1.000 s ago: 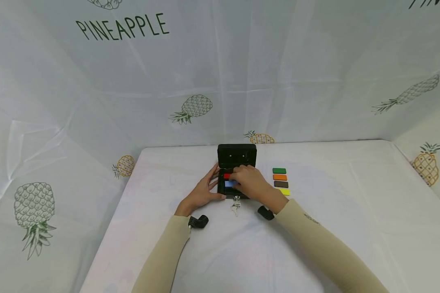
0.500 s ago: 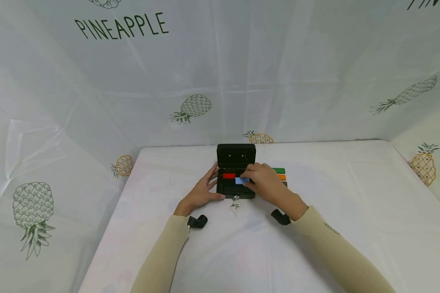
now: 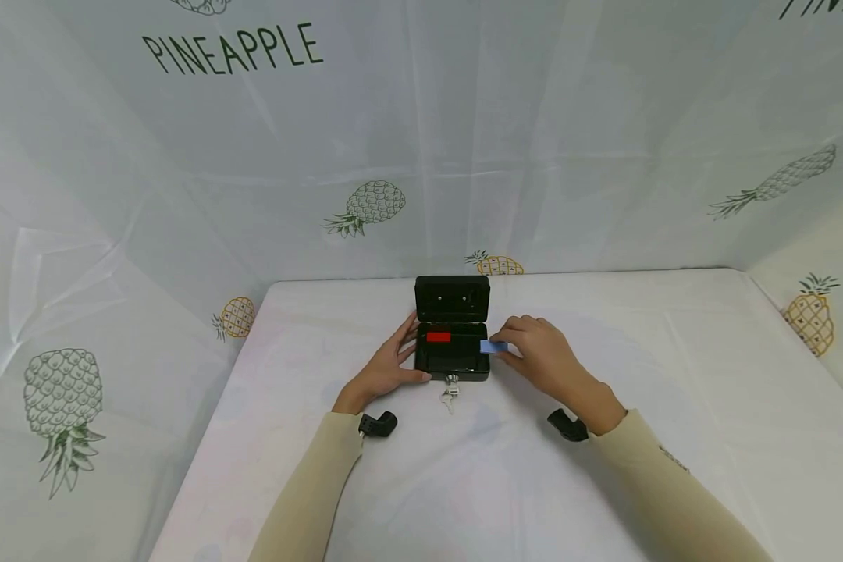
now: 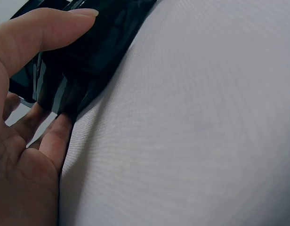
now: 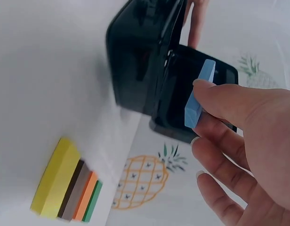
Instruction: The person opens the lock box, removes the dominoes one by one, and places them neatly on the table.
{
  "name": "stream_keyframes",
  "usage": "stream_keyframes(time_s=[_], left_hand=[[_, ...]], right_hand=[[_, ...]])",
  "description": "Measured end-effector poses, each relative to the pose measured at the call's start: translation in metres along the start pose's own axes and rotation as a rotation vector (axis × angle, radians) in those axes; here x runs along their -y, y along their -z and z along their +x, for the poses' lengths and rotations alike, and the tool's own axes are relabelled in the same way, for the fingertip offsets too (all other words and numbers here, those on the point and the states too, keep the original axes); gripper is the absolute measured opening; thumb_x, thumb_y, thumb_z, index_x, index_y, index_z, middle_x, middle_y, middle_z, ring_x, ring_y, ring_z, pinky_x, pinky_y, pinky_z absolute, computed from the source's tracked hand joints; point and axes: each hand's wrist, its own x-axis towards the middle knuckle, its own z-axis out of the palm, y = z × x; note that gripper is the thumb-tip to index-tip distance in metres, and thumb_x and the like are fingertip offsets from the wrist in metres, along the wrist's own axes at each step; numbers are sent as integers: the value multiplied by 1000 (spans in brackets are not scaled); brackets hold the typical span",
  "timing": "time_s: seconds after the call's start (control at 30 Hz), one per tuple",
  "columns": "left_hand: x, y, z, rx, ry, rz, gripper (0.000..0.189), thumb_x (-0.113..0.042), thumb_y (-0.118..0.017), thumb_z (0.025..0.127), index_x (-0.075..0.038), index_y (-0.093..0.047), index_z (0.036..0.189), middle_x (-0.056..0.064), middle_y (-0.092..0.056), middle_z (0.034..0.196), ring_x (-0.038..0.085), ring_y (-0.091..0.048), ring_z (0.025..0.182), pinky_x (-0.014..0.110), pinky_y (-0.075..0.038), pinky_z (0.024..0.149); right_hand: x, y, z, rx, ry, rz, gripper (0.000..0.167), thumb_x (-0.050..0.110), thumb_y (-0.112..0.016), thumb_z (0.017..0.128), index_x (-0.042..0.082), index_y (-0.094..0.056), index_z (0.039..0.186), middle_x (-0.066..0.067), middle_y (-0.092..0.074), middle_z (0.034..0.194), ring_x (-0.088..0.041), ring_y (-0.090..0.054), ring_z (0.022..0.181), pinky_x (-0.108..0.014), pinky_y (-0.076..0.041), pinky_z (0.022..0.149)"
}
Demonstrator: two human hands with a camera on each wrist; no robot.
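A black cash box [image 3: 460,361] stands with its lid [image 3: 453,298] raised; a red block [image 3: 439,337] lies inside at the back left. My left hand [image 3: 382,372] rests at the box's left side, fingers along the wall and thumb at the front corner; in the left wrist view the thumb [image 4: 65,26] lies over the front face. Between thumb and fingers, my right hand [image 3: 544,355] pinches a light blue block [image 3: 490,346] that overlaps the box's right rim. Its long, flat shape shows in the right wrist view, where the last two fingers are free.
Keys [image 3: 449,400] hang from the lock at the box's front. Right of the box, mostly hidden by my hand in the head view, lie a yellow block [image 5: 54,179], a brown block [image 5: 74,190], an orange block [image 5: 84,197] and a green block [image 5: 92,201] in a row.
The right hand has carried the blue block out from the middle of the box, rightward to its right edge. The left hand has stayed in place, and the red block remains inside.
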Motion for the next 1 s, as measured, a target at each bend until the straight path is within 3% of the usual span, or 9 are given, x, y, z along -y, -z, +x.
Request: stream_keyframes(time_s=[0.2, 0.4, 0.57, 1.0], left_hand=[[2, 1, 1, 2, 2, 10, 122, 7, -86, 82, -24, -10, 172, 12, -21, 174, 30, -24, 161, 40, -30, 130], [4, 2, 1, 3, -6, 8, 122, 7, -86, 82, -23, -10, 172, 13, -22, 174, 30, -24, 161, 40, -31, 130], [3, 2, 0, 8, -9, 5, 121, 8, -85, 83, -23, -9, 172, 13, -21, 174, 30, -23, 161, 41, -30, 130], [4, 1, 2, 3, -5, 18, 122, 8, -85, 82, -24, -10, 172, 12, -21, 174, 29, -24, 161, 39, -31, 130]], right_hand=[[-12, 1, -14, -29, -1, -14, 25, 5, -94, 78, 6, -83, 100, -4, -74, 96, -20, -65, 79, -38, -57, 69], [-17, 4, -29, 3, -47, -9, 24, 4, -92, 80, 5, -82, 101, -9, -76, 105, -30, -71, 98, -47, -61, 77], [-20, 4, -39, 36, -83, -13, 25, 3, -92, 79, 5, -83, 102, -8, -77, 103, -30, -71, 94, -48, -63, 80], [-28, 2, -60, 55, -76, -25, 25, 3, -93, 77, 5, -82, 98, -8, -76, 100, -28, -72, 87, -47, -63, 75]])
